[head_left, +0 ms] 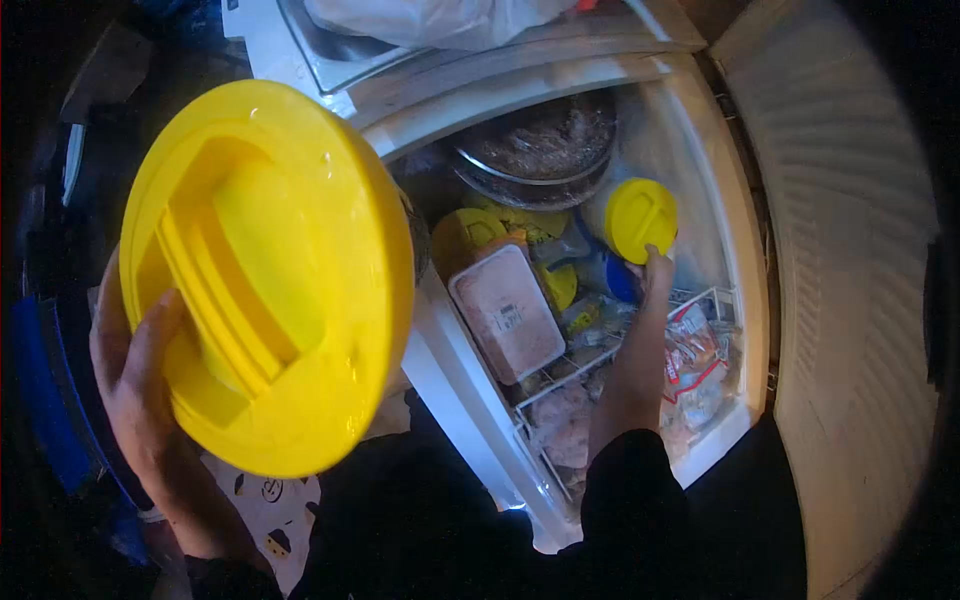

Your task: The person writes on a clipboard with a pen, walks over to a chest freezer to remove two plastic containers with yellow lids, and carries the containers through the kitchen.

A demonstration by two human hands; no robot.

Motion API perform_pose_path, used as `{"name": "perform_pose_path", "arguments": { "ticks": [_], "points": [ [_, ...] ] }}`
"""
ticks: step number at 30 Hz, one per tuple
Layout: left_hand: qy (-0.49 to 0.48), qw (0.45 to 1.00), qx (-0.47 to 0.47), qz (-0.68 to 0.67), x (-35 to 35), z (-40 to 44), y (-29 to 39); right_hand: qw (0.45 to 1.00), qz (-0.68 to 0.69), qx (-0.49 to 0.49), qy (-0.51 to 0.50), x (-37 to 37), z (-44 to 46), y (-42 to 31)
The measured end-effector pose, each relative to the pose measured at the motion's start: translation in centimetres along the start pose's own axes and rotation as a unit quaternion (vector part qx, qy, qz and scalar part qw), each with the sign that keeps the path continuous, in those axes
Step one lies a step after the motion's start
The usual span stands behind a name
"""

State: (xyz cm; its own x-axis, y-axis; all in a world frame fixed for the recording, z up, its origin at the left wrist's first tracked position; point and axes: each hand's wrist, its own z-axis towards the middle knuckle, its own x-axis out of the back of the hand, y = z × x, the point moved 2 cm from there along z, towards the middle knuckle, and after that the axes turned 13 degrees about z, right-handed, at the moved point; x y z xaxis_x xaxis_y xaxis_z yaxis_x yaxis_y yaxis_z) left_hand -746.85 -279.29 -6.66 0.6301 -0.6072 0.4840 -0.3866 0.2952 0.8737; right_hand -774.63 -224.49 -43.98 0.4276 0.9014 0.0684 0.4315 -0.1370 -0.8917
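My left hand holds up a large container with a yellow lid, close to the camera. The thumb presses on the lid near its raised grip bar, and the other fingers are hidden behind. A sliver of the container's body shows past the lid's right edge. Inside the open chest freezer, my right hand grips a smaller yellow-lidded container at the lid's lower edge. That one lies tilted against the back wall, beside a blue round item.
A wrapped pot sits deep in the freezer. Packaged meat in a tray, more yellow lids, a wire basket and bagged food surround my right arm. The raised freezer lid stands to the right. A metal sink is beyond.
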Motion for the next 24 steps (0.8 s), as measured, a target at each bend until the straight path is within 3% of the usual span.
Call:
{"name": "perform_pose_path", "arguments": {
  "ticks": [4, 6, 10, 13, 15, 19, 21, 23, 24],
  "points": [
    [-0.048, 0.998, -0.036, 0.008, -0.1, 0.4, 0.1, 0.999, 0.011, 0.045, 0.009, -1.7, -2.7, -4.7],
    [-0.079, 0.996, -0.044, 0.012, -0.3, 0.6, 0.3, 0.988, -0.106, 0.111, 0.020, -1.8, -5.0, -9.8],
    [-0.116, 0.991, -0.062, -0.015, -1.2, 0.3, 0.4, 0.985, -0.061, 0.159, 0.011, -0.4, -6.9, -14.9],
    [-0.123, 0.988, -0.087, -0.019, -1.7, 0.0, 0.7, 0.975, -0.109, 0.186, 0.053, 0.9, -7.7, -18.0],
    [-0.137, 0.987, -0.085, -0.002, -1.9, 0.0, 0.5, 0.914, -0.327, 0.226, 0.082, 2.9, -7.2, -19.4],
    [-0.162, 0.980, -0.119, -0.001, -1.7, -0.6, 1.3, 0.943, -0.224, 0.241, 0.047, 6.2, -12.5, -20.9],
    [-0.170, 0.982, -0.079, 0.025, -0.9, -0.9, 1.3, 0.924, -0.214, 0.314, 0.034, 7.8, -21.7, -22.2],
    [-0.193, 0.979, -0.063, 0.020, -0.4, -0.2, 0.1, 0.917, -0.237, 0.319, 0.043, 11.1, -29.3, -22.5],
    [-0.197, 0.978, -0.071, 0.006, -0.4, 0.2, -0.6, 0.937, -0.167, 0.306, 0.031, 13.6, -32.3, -21.6]
  ]
}}
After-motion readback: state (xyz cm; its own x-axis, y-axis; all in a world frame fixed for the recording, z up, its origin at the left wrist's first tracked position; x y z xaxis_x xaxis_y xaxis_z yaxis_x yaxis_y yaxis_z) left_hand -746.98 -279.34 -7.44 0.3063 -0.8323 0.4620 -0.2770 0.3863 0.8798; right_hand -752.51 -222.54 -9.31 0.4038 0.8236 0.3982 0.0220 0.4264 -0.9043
